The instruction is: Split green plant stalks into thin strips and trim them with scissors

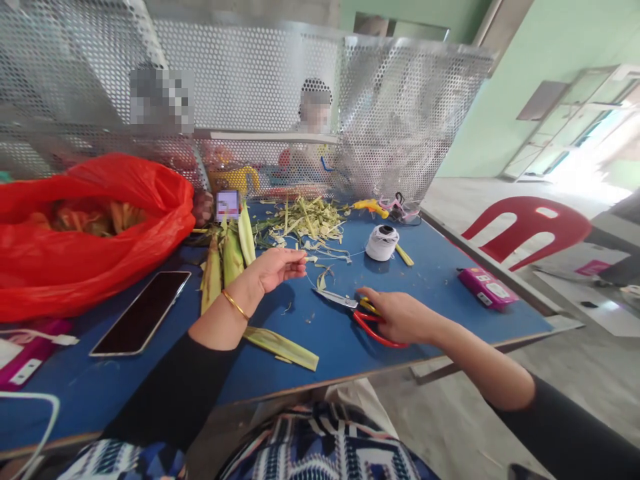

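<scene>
My left hand (277,267) hovers over the blue table (440,273), fingers pinched on a thin white thread that runs to the spool of thread (381,241). My right hand (397,317) rests on the table with its fingers closed over the red and yellow handles of the scissors (357,312), whose blades point left. Several corn cobs in green husks (231,257) lie just left of my left hand. A long husk strip (281,347) lies under my left forearm.
A red plastic bag (85,233) of husks fills the left. A phone (143,312) lies beside it. Husk scraps (307,223) pile at the back by a perforated metal screen (400,113), with people behind. A pink packet (487,288) and red chair (527,227) are right.
</scene>
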Demonstrator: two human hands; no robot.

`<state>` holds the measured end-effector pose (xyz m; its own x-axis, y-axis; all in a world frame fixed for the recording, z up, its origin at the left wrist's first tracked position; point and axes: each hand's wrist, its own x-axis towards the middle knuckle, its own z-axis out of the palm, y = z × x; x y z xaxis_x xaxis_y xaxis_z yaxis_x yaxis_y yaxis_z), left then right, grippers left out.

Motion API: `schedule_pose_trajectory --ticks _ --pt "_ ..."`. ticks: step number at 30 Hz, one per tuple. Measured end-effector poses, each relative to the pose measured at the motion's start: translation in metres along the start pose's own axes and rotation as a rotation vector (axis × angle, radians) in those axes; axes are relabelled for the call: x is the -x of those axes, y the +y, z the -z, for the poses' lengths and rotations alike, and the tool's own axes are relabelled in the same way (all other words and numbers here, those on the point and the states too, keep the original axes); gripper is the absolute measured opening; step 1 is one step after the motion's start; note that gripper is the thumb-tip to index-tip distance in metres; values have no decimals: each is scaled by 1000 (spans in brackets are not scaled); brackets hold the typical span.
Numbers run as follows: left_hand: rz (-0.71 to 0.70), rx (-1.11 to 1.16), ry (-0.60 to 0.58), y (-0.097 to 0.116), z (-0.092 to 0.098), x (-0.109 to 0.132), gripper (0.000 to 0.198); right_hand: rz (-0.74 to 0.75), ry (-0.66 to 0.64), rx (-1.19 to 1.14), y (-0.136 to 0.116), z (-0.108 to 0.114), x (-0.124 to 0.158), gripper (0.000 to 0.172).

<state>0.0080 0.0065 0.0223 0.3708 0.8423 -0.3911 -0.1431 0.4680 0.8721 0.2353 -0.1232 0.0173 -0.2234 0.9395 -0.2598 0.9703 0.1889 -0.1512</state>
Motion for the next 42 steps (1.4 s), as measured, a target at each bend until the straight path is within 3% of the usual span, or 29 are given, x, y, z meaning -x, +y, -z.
schedule_pose_trajectory --ticks 3,7,11,14,18,22,25,28,33,37,42 --pt "5 9 4 1 0 0 22 -2 -61 -387 11 3 18 57" --pt "-6 30 6 2 1 0 24 -167 -239 -1022 31 4 39 53" --pt "-12 24 10 1 0 0 24 -180 -218 -1479 33 -1 45 58" --pt "-5 5 -8 -1 -2 0 23 -157 -227 -1635 24 -3 38 59" --pt "-7 -13 -33 -5 -4 1 20 -179 -258 -1647 10 0 18 56" --pt "-2 -55 -58 -7 -6 2 20 -147 -172 -1658 -2 2 -5 50" --pt "10 -93 -76 -9 -8 2 19 -174 -28 -1588 -8 0 -20 39" --pt "9 -105 -90 -11 -8 2 18 -283 110 -1374 -3 -5 -28 38" --pt "6 -67 -95 -9 -8 4 19 -212 329 -710 22 -11 -10 40" --pt "20 12 -102 -6 -11 9 17 -201 295 -133 37 -11 13 40" --pt "45 92 -120 -5 -17 16 20 -173 243 141 48 -2 19 41"
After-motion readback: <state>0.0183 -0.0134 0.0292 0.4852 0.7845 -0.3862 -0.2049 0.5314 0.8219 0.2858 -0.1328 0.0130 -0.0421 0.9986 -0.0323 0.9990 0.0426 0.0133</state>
